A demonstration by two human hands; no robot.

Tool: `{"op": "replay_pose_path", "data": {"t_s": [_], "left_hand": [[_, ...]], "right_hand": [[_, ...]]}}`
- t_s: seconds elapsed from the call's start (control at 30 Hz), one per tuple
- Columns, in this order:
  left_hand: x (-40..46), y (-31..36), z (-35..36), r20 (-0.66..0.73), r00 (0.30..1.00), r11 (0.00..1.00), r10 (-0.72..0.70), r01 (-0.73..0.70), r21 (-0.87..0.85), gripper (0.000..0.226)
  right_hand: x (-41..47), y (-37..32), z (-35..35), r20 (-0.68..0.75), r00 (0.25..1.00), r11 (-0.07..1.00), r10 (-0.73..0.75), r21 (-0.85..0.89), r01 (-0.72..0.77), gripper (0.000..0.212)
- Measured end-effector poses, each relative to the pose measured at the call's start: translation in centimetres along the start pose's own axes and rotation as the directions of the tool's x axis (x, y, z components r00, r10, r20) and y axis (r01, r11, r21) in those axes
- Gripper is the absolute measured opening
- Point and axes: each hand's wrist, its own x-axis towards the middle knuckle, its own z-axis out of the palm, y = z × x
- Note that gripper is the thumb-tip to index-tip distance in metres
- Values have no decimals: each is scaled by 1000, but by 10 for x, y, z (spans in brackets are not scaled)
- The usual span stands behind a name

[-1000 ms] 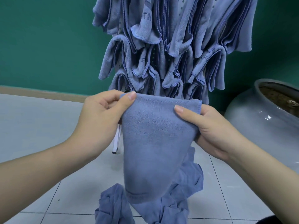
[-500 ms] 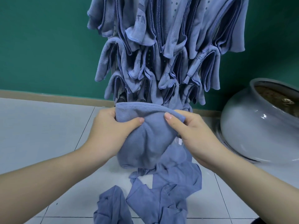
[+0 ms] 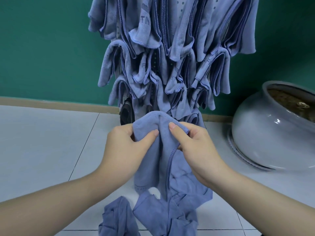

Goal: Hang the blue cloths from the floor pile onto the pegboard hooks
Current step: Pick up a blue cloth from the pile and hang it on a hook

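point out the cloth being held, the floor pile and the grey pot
held cloth (image 3: 153, 160), head view, on its hanging front face below the hands
floor pile (image 3: 163, 215), head view, on the crumpled cloths on the tiles
grey pot (image 3: 265, 133), head view, on its rounded glossy side

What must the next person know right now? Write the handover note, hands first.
Left hand and right hand both pinch the top fold of one blue cloth, held low in front of the rack.
Hung cloths already cover most of the pegboard.
Floor pile has several cloths left.
Next: hook the held cloth, then work through the pile.
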Motion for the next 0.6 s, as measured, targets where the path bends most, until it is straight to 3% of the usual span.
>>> {"op": "replay_pose_path", "data": {"t_s": [0.17,0.33,0.5,0.6], "left_hand": [[-17,3,0,149,971,978,186,-169,-124,10],[-22,8,-2,207,922,944,327,-308,-121,51],[-19,9,3,172,914,929,368,-368,-35,19],[-18,8,2,171,939,949,298,-310,50,26]], "right_hand": [[-2,-6,-4,-63,995,997,-80,0,80,63],[-3,-14,-10,-76,993,994,-95,37,98,54],[-7,-14,-7,-34,994,995,-101,12,102,44],[-10,-15,-6,12,993,993,-116,0,116,36]]}}
